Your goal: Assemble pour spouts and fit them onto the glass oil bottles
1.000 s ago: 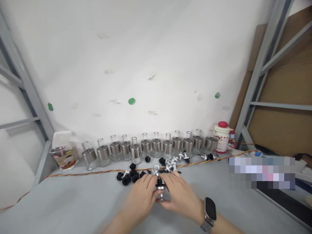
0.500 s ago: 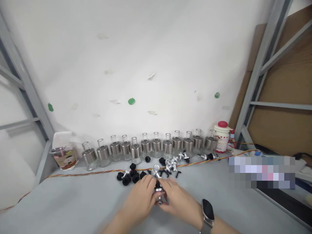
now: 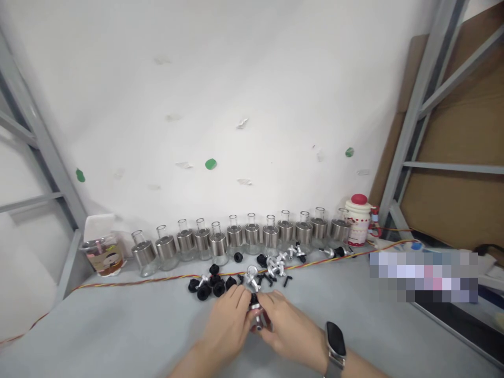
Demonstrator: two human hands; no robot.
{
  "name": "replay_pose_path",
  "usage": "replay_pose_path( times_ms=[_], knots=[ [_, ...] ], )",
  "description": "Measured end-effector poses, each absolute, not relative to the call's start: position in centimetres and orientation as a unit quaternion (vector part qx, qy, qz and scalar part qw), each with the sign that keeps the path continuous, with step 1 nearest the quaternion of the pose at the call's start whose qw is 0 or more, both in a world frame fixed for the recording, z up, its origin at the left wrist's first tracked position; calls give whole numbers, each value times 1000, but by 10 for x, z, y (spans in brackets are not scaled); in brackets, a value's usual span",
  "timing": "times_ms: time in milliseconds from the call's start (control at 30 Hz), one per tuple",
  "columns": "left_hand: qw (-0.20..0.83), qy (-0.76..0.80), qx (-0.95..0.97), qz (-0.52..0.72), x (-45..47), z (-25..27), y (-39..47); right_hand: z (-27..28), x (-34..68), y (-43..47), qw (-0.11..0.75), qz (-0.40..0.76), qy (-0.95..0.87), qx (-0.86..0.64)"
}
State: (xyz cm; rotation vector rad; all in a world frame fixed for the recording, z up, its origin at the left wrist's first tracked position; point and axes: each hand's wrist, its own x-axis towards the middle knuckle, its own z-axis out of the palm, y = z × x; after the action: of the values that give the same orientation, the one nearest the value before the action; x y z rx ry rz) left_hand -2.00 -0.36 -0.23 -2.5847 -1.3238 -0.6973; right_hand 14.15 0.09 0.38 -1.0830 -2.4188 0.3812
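Note:
Near the front middle of the table, my left hand (image 3: 230, 317) and my right hand (image 3: 285, 323) are both closed on one bottle pourer (image 3: 255, 305). It has a black stopper part on top, a silver disc, and a metal spout pointing down toward me. My fingers hide much of it. Just beyond my fingertips lies a loose silver pourer piece (image 3: 252, 273). Several black stoppers (image 3: 203, 292) are heaped left of it, and more silver pieces (image 3: 272, 265) and small black bent pieces (image 3: 287, 281) lie to the right.
Along the wall stands a row of several glass bottles with metal sleeves (image 3: 218, 244). A twisted red and yellow wire (image 3: 157, 281) crosses the table before them. A plastic drink cup (image 3: 104, 257) is at the left, a white and red jar (image 3: 358, 223) at the right.
Both hands keep hold of the bottle pourer in nearly the same spot. Its stopper end is tilted very slightly differently, and the camera view has shifted a little.

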Motion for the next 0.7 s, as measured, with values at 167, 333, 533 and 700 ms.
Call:
replay_pose_path(
  times_ms=[167,333,533,700],
  knots=[
    [64,-444,-859,-245,-19,-1,-4,2,142,3,237,112,-885,-384],
    [81,-411,-838,-349,-24,8,-4,7,141,0,326,96,-868,-363],
    [170,-350,-815,-429,-28,20,-14,15,144,-6,407,-17,-871,-273],
    [221,-328,-826,-401,-28,21,-16,16,146,-3,399,-61,-880,-250]
  ],
)
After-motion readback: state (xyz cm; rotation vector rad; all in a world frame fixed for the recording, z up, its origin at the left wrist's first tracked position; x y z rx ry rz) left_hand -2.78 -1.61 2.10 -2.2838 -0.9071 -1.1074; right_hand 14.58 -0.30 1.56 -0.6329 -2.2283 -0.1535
